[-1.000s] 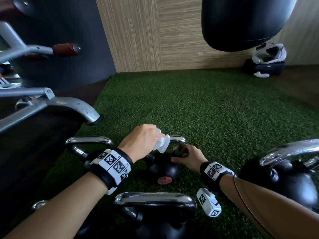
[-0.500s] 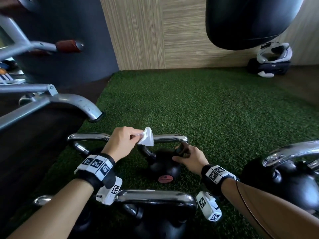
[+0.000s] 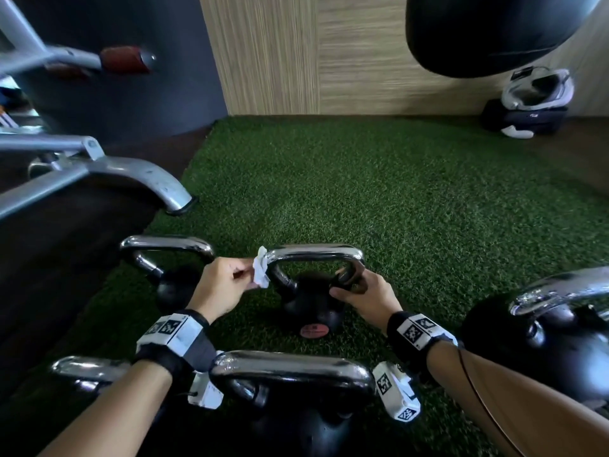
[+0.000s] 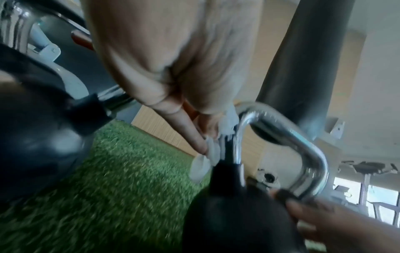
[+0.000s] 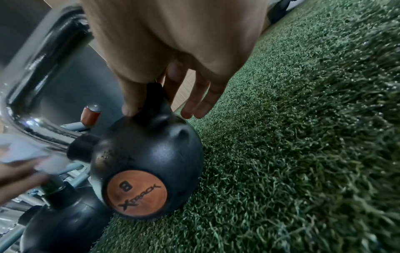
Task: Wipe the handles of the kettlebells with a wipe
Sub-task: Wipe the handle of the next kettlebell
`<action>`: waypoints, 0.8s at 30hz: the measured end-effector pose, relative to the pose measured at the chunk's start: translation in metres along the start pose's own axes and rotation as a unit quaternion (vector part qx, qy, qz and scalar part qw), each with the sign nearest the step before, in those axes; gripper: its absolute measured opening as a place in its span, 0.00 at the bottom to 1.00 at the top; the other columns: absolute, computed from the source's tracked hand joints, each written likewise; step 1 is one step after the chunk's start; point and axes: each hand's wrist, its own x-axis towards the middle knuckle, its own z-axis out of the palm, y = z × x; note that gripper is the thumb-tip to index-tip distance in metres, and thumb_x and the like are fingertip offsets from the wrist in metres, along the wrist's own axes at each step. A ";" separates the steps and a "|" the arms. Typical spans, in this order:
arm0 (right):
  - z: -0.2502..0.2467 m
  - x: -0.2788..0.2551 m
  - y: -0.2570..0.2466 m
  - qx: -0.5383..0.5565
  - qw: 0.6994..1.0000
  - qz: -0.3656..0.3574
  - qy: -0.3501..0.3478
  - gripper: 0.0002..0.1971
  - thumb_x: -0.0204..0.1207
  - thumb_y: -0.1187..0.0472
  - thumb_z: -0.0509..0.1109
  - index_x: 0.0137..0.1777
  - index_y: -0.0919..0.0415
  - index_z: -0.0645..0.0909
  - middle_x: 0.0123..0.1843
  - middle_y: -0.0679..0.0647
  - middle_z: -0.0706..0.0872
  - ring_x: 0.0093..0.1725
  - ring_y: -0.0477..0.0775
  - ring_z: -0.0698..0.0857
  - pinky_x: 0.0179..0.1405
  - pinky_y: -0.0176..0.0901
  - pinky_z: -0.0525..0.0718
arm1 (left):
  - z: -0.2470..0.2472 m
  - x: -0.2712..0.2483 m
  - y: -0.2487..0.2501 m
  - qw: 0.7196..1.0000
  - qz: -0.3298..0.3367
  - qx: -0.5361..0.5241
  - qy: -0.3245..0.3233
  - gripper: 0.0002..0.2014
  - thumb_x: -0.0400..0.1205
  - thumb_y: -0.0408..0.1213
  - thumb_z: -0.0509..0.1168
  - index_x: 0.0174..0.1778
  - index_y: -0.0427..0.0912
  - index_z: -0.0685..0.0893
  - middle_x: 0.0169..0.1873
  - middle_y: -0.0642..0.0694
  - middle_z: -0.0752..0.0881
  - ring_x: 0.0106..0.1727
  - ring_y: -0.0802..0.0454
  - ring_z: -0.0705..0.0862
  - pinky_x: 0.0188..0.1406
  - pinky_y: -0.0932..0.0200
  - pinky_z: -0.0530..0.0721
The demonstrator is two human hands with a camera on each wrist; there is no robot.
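The left hand (image 3: 221,286) is pinching a small crumpled white wipe (image 3: 260,271) between thumb and fingers (image 4: 195,137) and pressing it against the left bend of the polished chrome handle (image 3: 316,253) on the black round kettlebell with the orange number-8 badge (image 5: 138,162), which is standing on the green artificial turf (image 3: 412,199). The right hand (image 3: 365,296) is steadying that same kettlebell at the opposite end: thumb and forefinger are clamping the black collar where the handle's right leg meets the ball, while its other fingers (image 5: 199,101) are hanging relaxed beside it.

So the wiping step is well under way on this middle bell, with the wipe now working the corner and starting down the left leg. My read is that the next move is calling for a slide down that leg to the collar, then a pass over the right leg, which means the right hand will probably have to shift its hold out of the way. Other chrome-handled kettlebells, one to the left (image 3: 166,245), one nearest the camera (image 3: 293,369) and one at the right (image 3: 560,288), are waiting around it.

Compared with half a second ago, the wipe has travelled from above the top bar, near its left end, down onto the bend itself, and the left hand has dropped lower; the right hand is staying put.
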 end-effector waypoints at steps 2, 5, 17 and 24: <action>0.000 -0.001 -0.001 0.002 1.000 -0.003 0.000 0.15 0.69 0.47 0.86 0.52 0.49 0.90 0.48 0.43 0.92 0.49 0.45 0.89 0.51 0.41 0.83 | 0.015 -0.005 -0.009 0.998 -0.009 0.054 -0.013 0.14 0.81 0.26 0.74 0.36 0.52 0.94 0.34 0.63 0.93 0.39 0.68 0.91 0.44 0.67 0.89; -0.001 0.000 0.000 0.003 1.000 0.006 -0.004 0.13 0.69 0.46 0.86 0.50 0.46 0.89 0.47 0.41 0.92 0.49 0.43 0.88 0.51 0.40 0.82 | 0.027 -0.010 -0.014 0.999 -0.026 0.032 -0.031 0.17 0.81 0.24 0.72 0.34 0.52 0.94 0.37 0.58 0.94 0.41 0.64 0.93 0.45 0.70 0.89; -0.018 -0.009 -0.002 -0.049 0.998 -0.003 -0.034 0.10 0.66 0.63 0.82 0.34 0.45 0.89 0.31 0.43 0.89 0.32 0.36 0.85 0.36 0.37 0.84 | 0.017 0.014 0.002 0.996 -0.068 0.012 -0.056 0.25 0.80 0.48 0.77 0.17 0.46 0.82 0.21 0.46 0.86 0.35 0.48 0.94 0.29 0.63 0.84; -0.025 -0.022 -0.009 -0.083 0.989 -0.064 -0.105 0.19 0.76 0.77 0.72 0.49 0.50 0.94 0.41 0.37 0.88 0.40 0.35 0.86 0.33 0.24 0.80 | 0.040 0.063 0.022 0.994 -0.072 0.023 -0.077 0.17 0.76 0.46 0.81 0.29 0.37 0.89 0.30 0.43 0.93 0.36 0.49 0.94 0.43 0.51 0.94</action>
